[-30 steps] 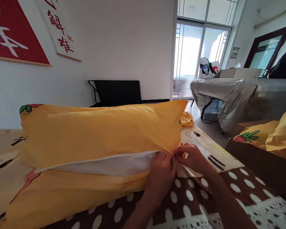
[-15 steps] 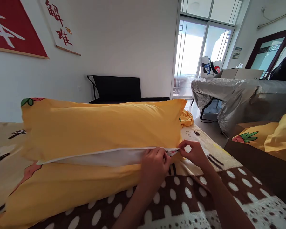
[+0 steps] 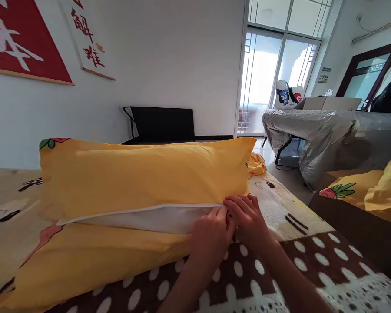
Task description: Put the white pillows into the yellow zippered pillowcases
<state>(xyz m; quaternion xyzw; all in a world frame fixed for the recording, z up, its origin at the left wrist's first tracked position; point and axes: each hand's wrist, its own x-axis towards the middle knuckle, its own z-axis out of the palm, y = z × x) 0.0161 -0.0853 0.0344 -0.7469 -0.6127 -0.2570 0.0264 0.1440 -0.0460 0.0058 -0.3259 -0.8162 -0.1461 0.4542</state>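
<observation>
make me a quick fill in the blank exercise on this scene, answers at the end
1. Inside the long opening of the yellow cover, ____ material shows.
2. The left hand and right hand are together at the ____ end of that opening, as seen in this view.
3. The large white spots on the blanket sit on a ____ ground.
4. The bench by the far wall has a ____ back.

Missing words: white; right; brown; black

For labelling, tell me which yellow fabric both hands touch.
The long yellow cover with the white-edged opening; the crumpled cloth behind it and printed cloth at far right lie untouched.
</observation>
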